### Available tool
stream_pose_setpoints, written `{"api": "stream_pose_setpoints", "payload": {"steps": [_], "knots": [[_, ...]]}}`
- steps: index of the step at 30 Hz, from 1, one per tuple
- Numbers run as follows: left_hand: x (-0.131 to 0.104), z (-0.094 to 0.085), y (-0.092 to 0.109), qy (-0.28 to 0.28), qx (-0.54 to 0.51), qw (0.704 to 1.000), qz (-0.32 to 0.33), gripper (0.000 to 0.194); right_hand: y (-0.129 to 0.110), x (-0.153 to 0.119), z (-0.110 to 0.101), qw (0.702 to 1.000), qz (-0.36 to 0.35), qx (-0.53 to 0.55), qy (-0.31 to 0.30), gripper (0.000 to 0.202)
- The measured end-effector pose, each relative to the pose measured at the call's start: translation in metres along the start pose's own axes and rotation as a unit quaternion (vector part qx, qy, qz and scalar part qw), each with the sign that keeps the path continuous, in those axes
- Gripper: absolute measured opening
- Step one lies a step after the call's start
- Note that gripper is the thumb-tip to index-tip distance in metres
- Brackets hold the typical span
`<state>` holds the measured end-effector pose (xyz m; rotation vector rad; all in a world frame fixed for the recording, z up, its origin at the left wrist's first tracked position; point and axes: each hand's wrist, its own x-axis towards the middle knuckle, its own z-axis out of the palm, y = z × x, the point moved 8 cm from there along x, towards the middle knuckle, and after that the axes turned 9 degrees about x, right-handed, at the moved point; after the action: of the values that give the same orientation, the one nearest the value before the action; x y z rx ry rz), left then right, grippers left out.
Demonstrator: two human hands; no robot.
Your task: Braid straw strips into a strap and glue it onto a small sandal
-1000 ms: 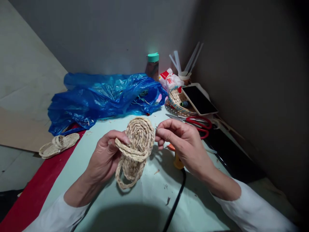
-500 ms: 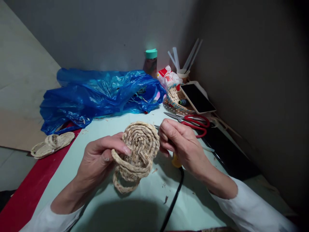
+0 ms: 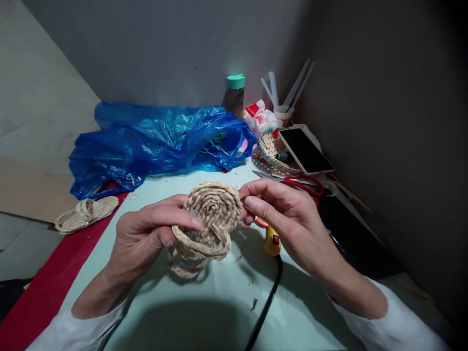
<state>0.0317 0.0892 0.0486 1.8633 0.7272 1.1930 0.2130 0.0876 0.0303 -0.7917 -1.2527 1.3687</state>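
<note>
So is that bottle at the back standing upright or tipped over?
The bottle is upright: its green lid sits on top, the body directly below.

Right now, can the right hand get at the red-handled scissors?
Probably yes: the scissors lie just beyond the right hand, with nothing visible blocking the way, though that hand is busy at the woven slipper's edge.

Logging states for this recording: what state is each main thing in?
Braided tan straw slipper: tilted, held in left hand
Second braided slipper: lying down
Blue plastic bag: crumpled
Transparent turquoise-lidded bottle: upright, lid on
White-edged flat device: tilted, screen dark
Red-handled metal scissors: lying down, partly hidden
Yellow corded tool: lying down, power unclear
</note>
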Motion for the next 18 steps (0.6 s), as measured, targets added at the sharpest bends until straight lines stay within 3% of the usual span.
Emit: {"api": "stream_pose_setpoints", "payload": {"steps": [4, 9, 14, 18], "knots": [[0.000, -0.002, 0.002, 0.009, 0.028, 0.999, 0.013, 0.017, 0.002, -0.001, 0.003, 1.000, 0.015, 0.002, -0.011, 0.013], [0.000, -0.002, 0.000, 0.010, 0.050, 0.998, -0.045, 0.015, 0.003, -0.002, 0.006, 0.997, 0.059, -0.015, -0.039, 0.015], [0.001, 0.005, 0.003, -0.022, 0.074, 0.996, -0.037, 0.016, 0.004, -0.003, 0.012, 0.983, 0.086, -0.134, -0.090, 0.026], [-0.001, 0.006, 0.000, -0.034, 0.093, 0.995, -0.030, 0.018, 0.006, -0.002, 0.017, 0.967, 0.064, -0.220, -0.113, 0.024]]}}
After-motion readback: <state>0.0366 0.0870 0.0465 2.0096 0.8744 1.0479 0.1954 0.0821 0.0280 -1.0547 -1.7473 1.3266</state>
